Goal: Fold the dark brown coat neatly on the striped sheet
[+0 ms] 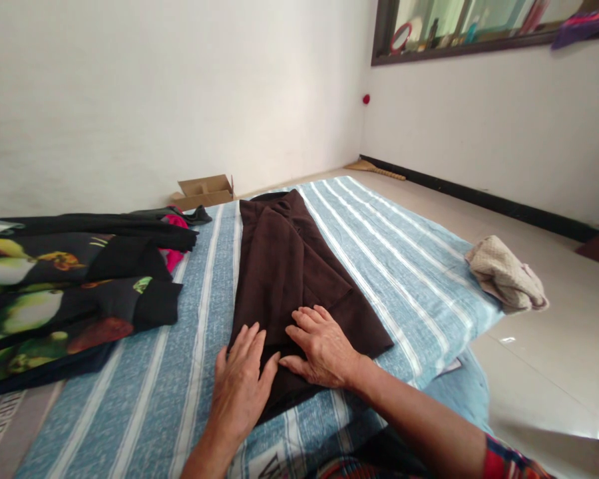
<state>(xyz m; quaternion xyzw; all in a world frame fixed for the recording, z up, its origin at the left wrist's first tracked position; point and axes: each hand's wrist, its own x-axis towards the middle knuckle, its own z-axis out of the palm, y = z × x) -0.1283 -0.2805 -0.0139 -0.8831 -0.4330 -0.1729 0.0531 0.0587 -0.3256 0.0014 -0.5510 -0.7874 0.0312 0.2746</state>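
Observation:
A dark brown garment (274, 266) lies spread lengthwise on a blue and white striped bed cover (379, 246). Its kind is not plain from here; one long part is laid over the rest. My left hand (242, 376) rests on the near left part of the cloth, fingers stretched out. Just to its right, my right hand (324, 346) lies flat on the same garment, fingers extended and thumb pointing toward the left thumb. Black cloth shows under both hands at the near end.
Dark clothes with a fruit print (80, 299) are heaped on the left. A beige cloth (504, 273) hangs over the right corner of the bed. Behind the far edge stand a cardboard box (204, 191) and, on the floor, a broom (379, 169). White walls enclose the far side.

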